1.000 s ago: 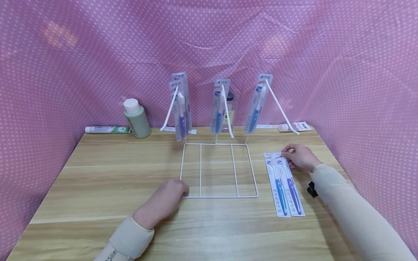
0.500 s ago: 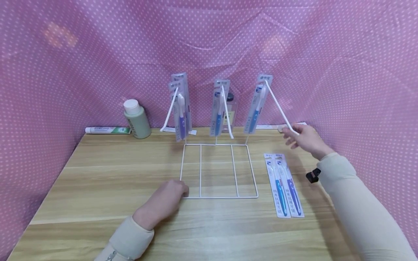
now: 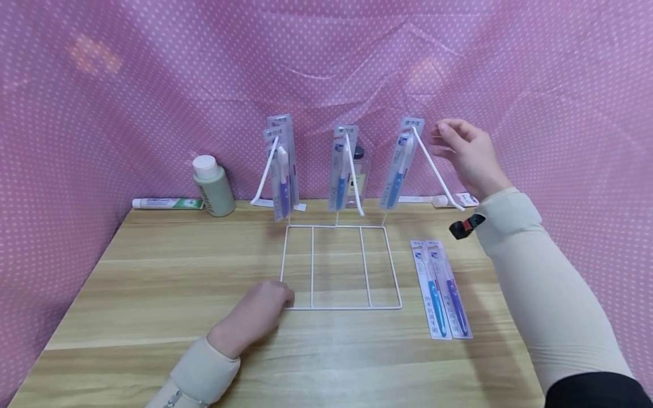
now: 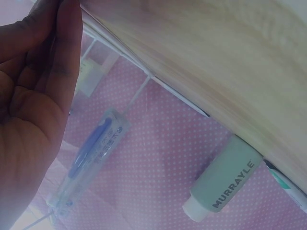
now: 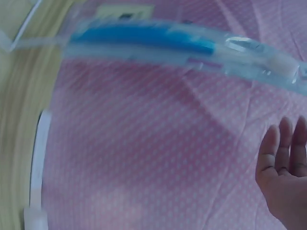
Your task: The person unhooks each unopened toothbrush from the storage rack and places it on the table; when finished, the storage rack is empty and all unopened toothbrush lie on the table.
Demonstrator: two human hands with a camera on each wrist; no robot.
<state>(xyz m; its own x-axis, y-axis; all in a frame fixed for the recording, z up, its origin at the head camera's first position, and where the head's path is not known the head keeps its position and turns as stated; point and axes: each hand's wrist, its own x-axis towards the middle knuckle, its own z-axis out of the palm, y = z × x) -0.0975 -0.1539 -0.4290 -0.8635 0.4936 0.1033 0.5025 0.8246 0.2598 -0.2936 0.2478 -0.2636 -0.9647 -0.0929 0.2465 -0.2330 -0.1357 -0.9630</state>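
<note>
A white wire display rack (image 3: 343,308) stands on the table, with packaged toothbrushes hanging from its three hooks. My left hand (image 3: 257,314) holds the rack's front left corner; its fingertips are partly hidden in the left wrist view. My right hand (image 3: 469,156) is raised just right of the blue toothbrush (image 3: 399,170) on the right hook, with loosely bent fingers and nothing in them. Purple toothbrush (image 3: 283,181) hangs on the left hook in front of another pack, and a blue toothbrush (image 3: 342,175) on the middle one. Two packs, one teal toothbrush (image 3: 433,294) and one purple toothbrush (image 3: 454,294), lie side by side right of the rack.
Along the back edge are a green bottle (image 3: 216,190), a toothpaste tube (image 3: 168,203) at left, a clear bottle (image 3: 359,175) behind the middle hook and another tube (image 3: 461,199) at right. A pink dotted curtain (image 3: 326,68) encloses the table.
My right hand has left the top of the lying purple toothbrush pack and risen past the right hook's tip to beside the hanging toothbrush. The left hand stays on the rack corner.
</note>
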